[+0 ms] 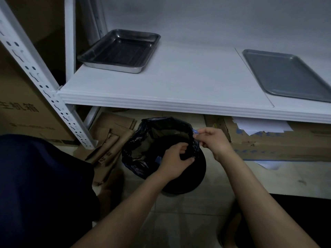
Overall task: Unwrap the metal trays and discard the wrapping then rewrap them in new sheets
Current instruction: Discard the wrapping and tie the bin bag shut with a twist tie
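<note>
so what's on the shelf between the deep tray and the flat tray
Nothing: in the head view only bare white shelf lies between the deep tray and the flat tray.

dark navy garment (pixel 35 176), bare forearms (pixel 250 185)

Under the white shelf (pixel 179 86), flattened cardboard (pixel 111 135) lies left of a cardboard box (pixel 268 142) bearing white papers (pixel 261 125).
</note>
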